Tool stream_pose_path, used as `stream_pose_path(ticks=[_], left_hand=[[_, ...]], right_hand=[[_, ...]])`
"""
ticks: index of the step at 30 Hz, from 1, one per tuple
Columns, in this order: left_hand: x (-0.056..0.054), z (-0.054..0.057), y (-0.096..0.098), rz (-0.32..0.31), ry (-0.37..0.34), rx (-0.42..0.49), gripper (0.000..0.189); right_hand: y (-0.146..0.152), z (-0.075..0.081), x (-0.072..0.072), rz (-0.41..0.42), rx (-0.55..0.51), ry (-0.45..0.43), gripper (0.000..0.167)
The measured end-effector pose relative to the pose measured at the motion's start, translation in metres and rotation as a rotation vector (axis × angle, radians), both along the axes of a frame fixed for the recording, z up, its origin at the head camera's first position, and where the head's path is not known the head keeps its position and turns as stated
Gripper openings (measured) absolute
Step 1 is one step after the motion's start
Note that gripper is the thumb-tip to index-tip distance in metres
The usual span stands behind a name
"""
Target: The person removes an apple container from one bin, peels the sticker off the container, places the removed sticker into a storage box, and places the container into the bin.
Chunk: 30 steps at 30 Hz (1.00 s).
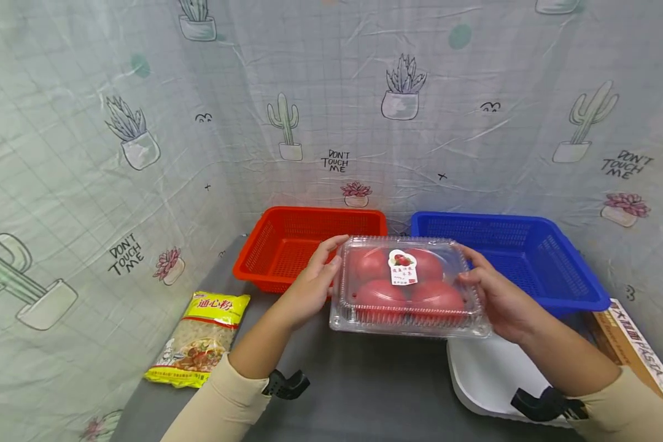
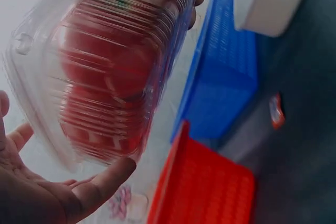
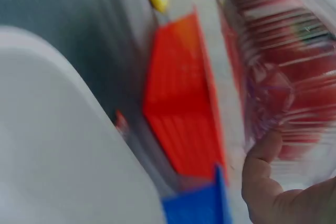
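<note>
A clear plastic clamshell box (image 1: pixel 345 322) of several red, round fruits (image 1: pixel 380 293) is held up above the grey table, its labelled lid facing me. My left hand (image 1: pixel 309 291) grips its left end, thumb and fingers spread around the edge. At the opposite end, my right hand (image 1: pixel 505 307) holds it with curled fingers. Seen from the left wrist, the ribbed side of the box (image 2: pixel 31 72) leans over the thumb. In the right wrist view, the right thumb (image 3: pixel 262 166) presses against the clear wall.
Behind the box stand a red basket (image 1: pixel 309 283) and a blue basket (image 1: pixel 563 264), side by side. A white tub (image 1: pixel 492 374) sits under the right forearm, beside a pasta box (image 1: pixel 641 350). At left lies a yellow macaroni bag (image 1: pixel 199 341). A patterned curtain (image 1: pixel 331 92) surrounds the table.
</note>
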<state>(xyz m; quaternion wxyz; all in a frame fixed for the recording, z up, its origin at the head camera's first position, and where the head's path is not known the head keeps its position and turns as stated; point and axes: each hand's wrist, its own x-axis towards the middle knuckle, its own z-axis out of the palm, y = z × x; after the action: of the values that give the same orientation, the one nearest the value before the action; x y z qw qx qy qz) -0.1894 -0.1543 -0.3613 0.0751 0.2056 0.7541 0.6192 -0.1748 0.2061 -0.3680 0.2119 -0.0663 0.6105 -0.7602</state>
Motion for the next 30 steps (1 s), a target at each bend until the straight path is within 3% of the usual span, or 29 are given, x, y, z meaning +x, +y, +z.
stream_pose_path(ticks=[7,13,16,24,27,30], left_hand=[[0.024,-0.021,-0.038,0.056,0.0,-0.101,0.052],[0.05,-0.033,-0.071,0.136,0.019,-0.118,0.05],[0.064,-0.034,-0.087,0.157,0.011,-0.112,0.048],[0.1,-0.049,-0.115,0.24,-0.077,-0.136,0.044],[0.107,-0.058,-0.122,0.258,-0.108,-0.146,0.043],[0.106,-0.066,-0.129,0.261,-0.12,-0.146,0.043]], right_hand=[[-0.051,-0.016,0.011,-0.051,0.043,-0.012,0.08],[-0.088,-0.026,0.025,-0.03,0.023,0.015,0.082],[-0.103,-0.03,0.035,-0.012,0.018,0.024,0.082],[-0.137,-0.054,0.073,-0.01,-0.058,-0.08,0.085],[-0.148,-0.066,0.083,-0.024,-0.082,-0.111,0.085],[-0.156,-0.075,0.087,-0.05,-0.094,-0.124,0.086]])
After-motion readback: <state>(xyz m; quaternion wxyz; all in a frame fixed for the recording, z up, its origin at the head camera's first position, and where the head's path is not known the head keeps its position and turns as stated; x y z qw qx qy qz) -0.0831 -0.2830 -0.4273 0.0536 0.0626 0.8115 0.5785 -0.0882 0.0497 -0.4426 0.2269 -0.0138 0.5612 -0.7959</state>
